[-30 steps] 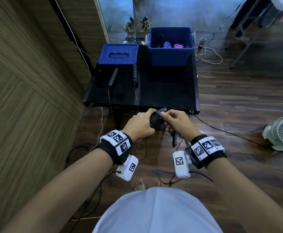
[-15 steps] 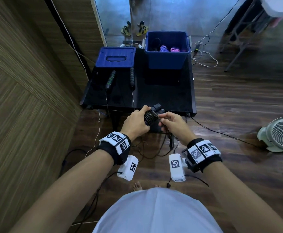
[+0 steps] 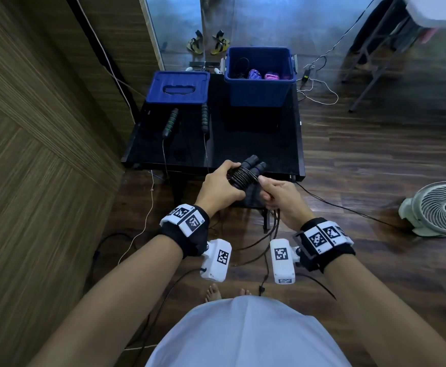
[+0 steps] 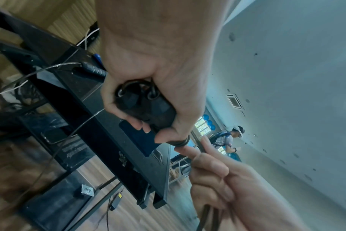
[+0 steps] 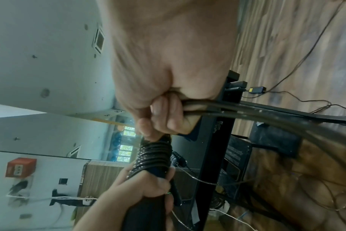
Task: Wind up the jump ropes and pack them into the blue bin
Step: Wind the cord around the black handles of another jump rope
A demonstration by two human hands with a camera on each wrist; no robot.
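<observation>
My left hand (image 3: 223, 188) grips the two black handles of a jump rope (image 3: 245, 174), held side by side, with cord coiled round them (image 5: 153, 154). My right hand (image 3: 277, 194) pinches the loose cord (image 5: 247, 112) next to the coil; the rest hangs down toward the floor. A second jump rope, with green-banded black handles (image 3: 171, 123), lies on the black table (image 3: 243, 144), its thin cords dropping over the near edge. The blue bin (image 3: 260, 86) stands at the table's far right and holds wound purple and pink ropes (image 3: 262, 74).
The bin's blue lid (image 3: 178, 87) lies at the table's far left. A wooden wall panel (image 3: 44, 154) runs along the left. A white fan (image 3: 440, 209) sits on the floor at right. Cables trail over the wood floor; sandals stand beyond the table.
The coil on the handles has grown by a turn or so. Both hands have shifted slightly forward to the table's near edge, and my right hand has slid along the cord.
</observation>
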